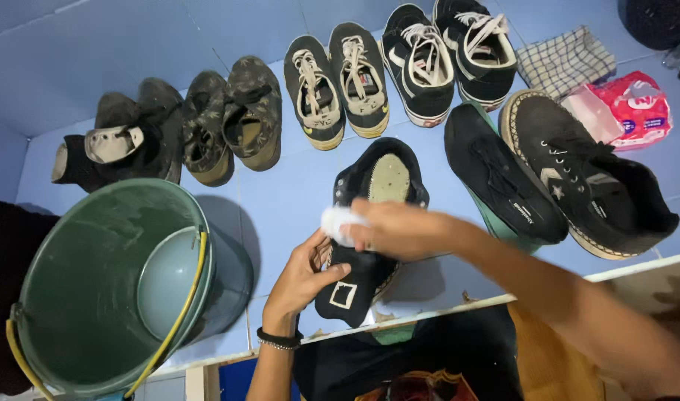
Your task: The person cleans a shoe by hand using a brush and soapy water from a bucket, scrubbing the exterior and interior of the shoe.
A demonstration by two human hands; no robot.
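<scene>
Blue tiled floor (95, 67) fills the frame, shoes laid out in a row along the top so each is within your reach. Lower left: large green bucket (95, 297) with a yellow-wrapped handle, a pale bowl sitting inside it, close by your left side. Right of centre: two big black sneakers (555, 178), one tipped on its side. Upper row, right to left: a black-and-white laced pair (447, 56), a dark pair with yellow soles (336, 85), a camouflage pair (232, 119), and dark boots (124, 137). Upper right corner: checked cloth (566, 59) and a pink packet (637, 108). Centre: the black shoe (373, 215) you are working on, opening up, insole visible. Your left hand (303, 278), a beaded bracelet at the wrist, curls around the heel end, seemingly to steady it. Your right hand (399, 230), motion-blurred, is closed on a small white pad (338, 223) pressed against the shoe's left edge.
</scene>
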